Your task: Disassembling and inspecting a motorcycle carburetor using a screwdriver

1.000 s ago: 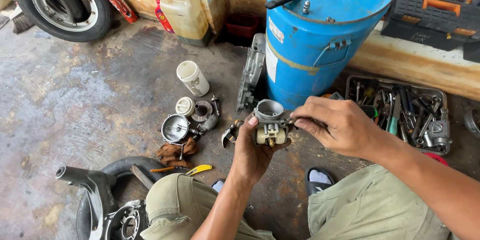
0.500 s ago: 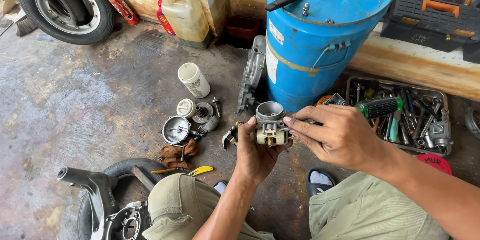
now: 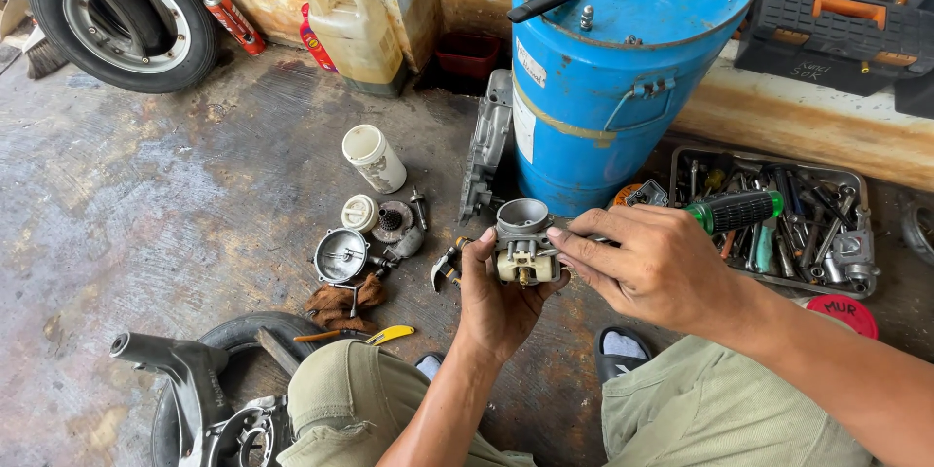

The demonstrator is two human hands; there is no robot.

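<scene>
My left hand [image 3: 498,302] grips a grey metal carburettor [image 3: 523,243] from below, holding it up in front of me with its round throat upward. My right hand [image 3: 650,268] is closed around a screwdriver with a green and black handle [image 3: 735,210], its fingertips resting against the carburettor's right side. The screwdriver's shaft is hidden behind my fingers. A blue metal drum [image 3: 613,68] stands just behind the carburettor.
Loose carburettor parts [image 3: 365,243], a white plastic bottle [image 3: 375,158] and a brown rag [image 3: 341,300] lie on the concrete floor to the left. A tray of tools [image 3: 778,224] sits at right. A tyre [image 3: 122,15], a yellowish jerrycan [image 3: 355,34] and a black metal frame part [image 3: 185,379] surround me.
My right hand has moved from the carburettor's side and now holds a green-handled screwdriver against it. The left hand keeps the carburettor in the same place.
</scene>
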